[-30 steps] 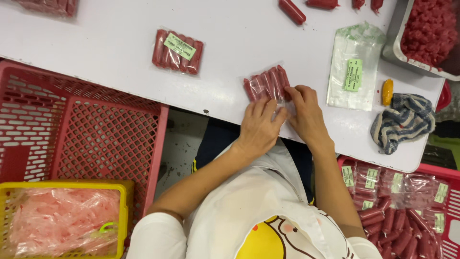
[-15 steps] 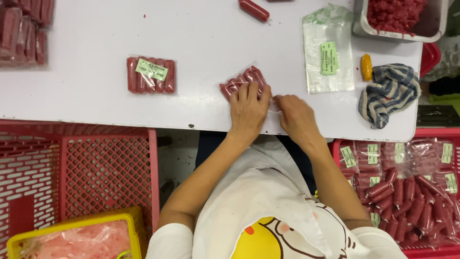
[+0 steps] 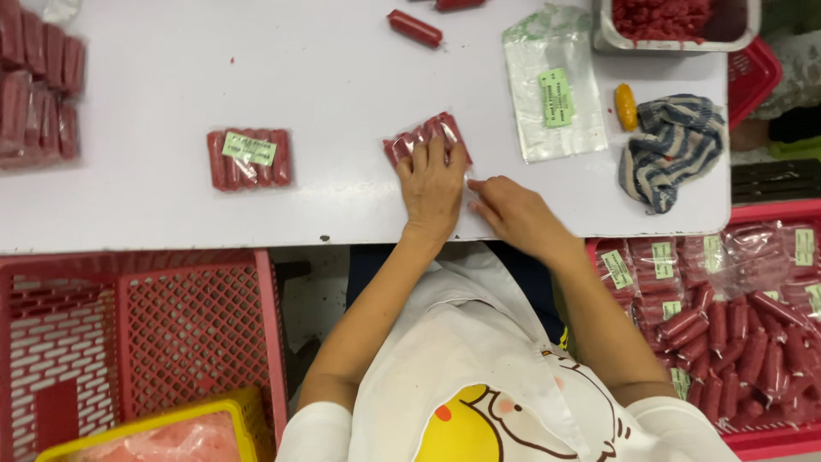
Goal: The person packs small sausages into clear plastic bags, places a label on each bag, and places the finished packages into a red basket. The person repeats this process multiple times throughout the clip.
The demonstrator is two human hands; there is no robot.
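A clear bag of red sausages (image 3: 425,137) lies on the white table (image 3: 325,77) near its front edge. My left hand (image 3: 432,188) presses flat on the near end of this bag, fingers spread. My right hand (image 3: 510,212) rests just to the right, its fingertips at the bag's open edge beside the left hand. A finished pack of red sausages with a green label (image 3: 249,159) lies to the left. An empty clear bag with a green label (image 3: 554,85) lies flat to the upper right.
A loose sausage (image 3: 415,27) lies at the back. A metal tray of sausages (image 3: 676,21), a yellow piece (image 3: 626,106) and a striped cloth (image 3: 673,147) sit at right. Red crates stand below: one empty (image 3: 145,342), one with packs (image 3: 727,316). More packs (image 3: 38,85) at far left.
The view has shifted, so the table contents sit lower and further left in frame. My left hand slid onto the sausage bag and flattened; my right hand drew back to the bag's right edge.
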